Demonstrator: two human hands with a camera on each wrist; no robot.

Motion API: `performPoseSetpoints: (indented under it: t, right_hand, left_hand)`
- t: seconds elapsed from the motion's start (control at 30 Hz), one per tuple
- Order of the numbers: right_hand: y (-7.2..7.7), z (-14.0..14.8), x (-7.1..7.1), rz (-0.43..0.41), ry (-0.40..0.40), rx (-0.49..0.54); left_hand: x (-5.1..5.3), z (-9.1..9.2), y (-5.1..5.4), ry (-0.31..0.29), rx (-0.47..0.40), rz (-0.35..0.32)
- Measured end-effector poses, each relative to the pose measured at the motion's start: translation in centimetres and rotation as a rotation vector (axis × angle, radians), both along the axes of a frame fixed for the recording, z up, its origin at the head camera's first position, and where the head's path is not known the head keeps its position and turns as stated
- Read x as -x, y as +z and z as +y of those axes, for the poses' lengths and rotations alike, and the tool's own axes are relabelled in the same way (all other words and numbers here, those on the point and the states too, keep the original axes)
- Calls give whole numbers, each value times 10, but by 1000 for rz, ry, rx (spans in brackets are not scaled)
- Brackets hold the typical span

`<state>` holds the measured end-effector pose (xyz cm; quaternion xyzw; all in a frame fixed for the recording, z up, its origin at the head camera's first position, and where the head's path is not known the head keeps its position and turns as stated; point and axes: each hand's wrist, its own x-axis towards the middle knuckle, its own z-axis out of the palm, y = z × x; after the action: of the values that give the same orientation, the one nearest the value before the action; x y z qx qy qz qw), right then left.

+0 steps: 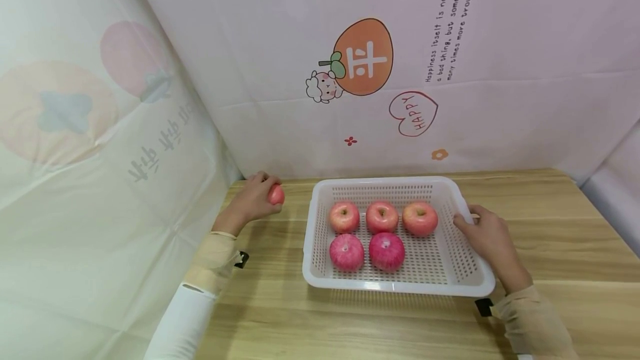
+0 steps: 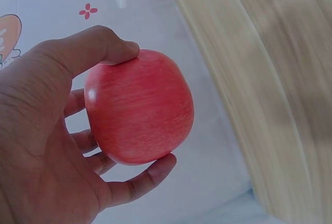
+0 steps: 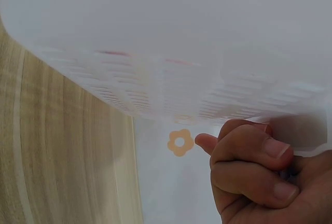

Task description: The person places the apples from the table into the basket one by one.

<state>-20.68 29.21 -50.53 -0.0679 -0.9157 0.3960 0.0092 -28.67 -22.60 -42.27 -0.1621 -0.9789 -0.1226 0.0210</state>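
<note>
At the table's back left, my left hand (image 1: 254, 199) grips a red apple (image 1: 276, 195). The left wrist view shows this apple (image 2: 142, 107) with the thumb on one side and fingers around the other. A white perforated plastic basket (image 1: 370, 285) is right of that hand. In it, three red-yellow apples, one of them the middle apple (image 1: 382, 217), form the back row; two deeper pink apples, including the front left apple (image 1: 346, 252), sit before them. My right hand (image 1: 492, 240) holds the basket's right rim, thumb over it and fingers curled outside, seen below the wall (image 3: 155, 16).
The basket is on or just over a wooden table (image 1: 280, 315). A printed white cloth (image 1: 270, 132) hangs along the table's back edge, and another cloth (image 1: 100, 226) hangs at the left. Bare wood shows in front of the basket and to its right.
</note>
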Motion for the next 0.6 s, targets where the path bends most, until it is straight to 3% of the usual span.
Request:
performPoseSetpoints:
  t: [0.6]
  right_hand:
    - [3,1,0,-9,-3,-20]
  left_hand:
    - [-11,15,14,-65,27,25]
